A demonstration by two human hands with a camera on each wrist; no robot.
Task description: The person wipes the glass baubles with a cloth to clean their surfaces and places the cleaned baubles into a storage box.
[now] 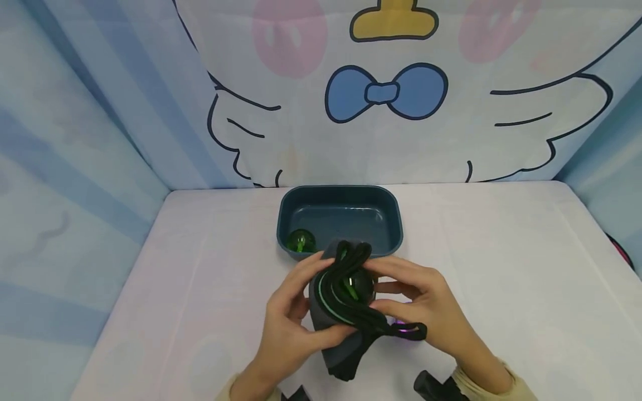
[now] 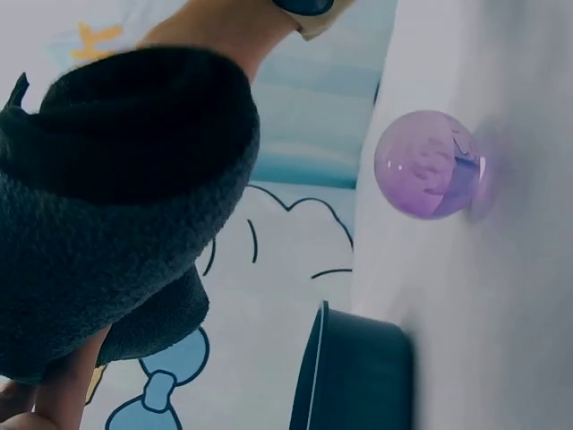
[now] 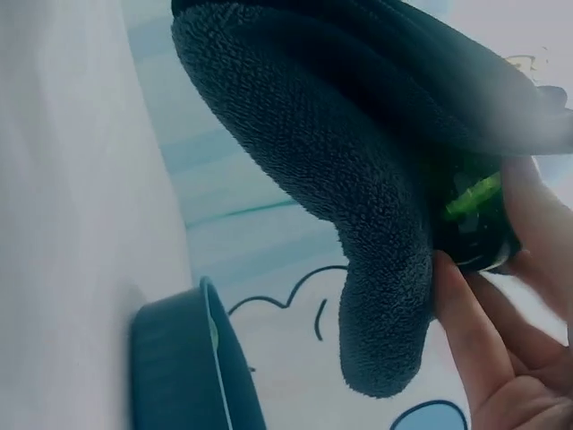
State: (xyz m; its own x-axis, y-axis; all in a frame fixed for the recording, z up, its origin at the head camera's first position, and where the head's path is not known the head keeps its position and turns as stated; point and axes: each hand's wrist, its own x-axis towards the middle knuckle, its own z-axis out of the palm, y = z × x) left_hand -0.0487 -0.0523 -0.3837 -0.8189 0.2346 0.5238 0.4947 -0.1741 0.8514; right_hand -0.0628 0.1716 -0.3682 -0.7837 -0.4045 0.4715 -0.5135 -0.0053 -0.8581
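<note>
A dark grey, towel-like cloth (image 1: 326, 312) with black folds is bunched up over the table, raised in both hands. My left hand (image 1: 288, 328) grips it from the left, thumb across its near side. On the right, my right hand (image 1: 426, 298) pinches a clear green ball (image 3: 470, 210) that lies against the cloth, its upper part covered by the folds. In the right wrist view the cloth's fuzzy side curves around the ball. A clear purple ball (image 2: 428, 165) rests on the table below, mostly hidden behind the cloth and right hand in the head view.
A dark teal bin (image 1: 346, 223) stands at the back of the table, just beyond the hands. Inside its near left corner sits another green ball (image 1: 301, 241). A printed curtain (image 1: 386, 145) hangs behind the table, with more curtain on both sides.
</note>
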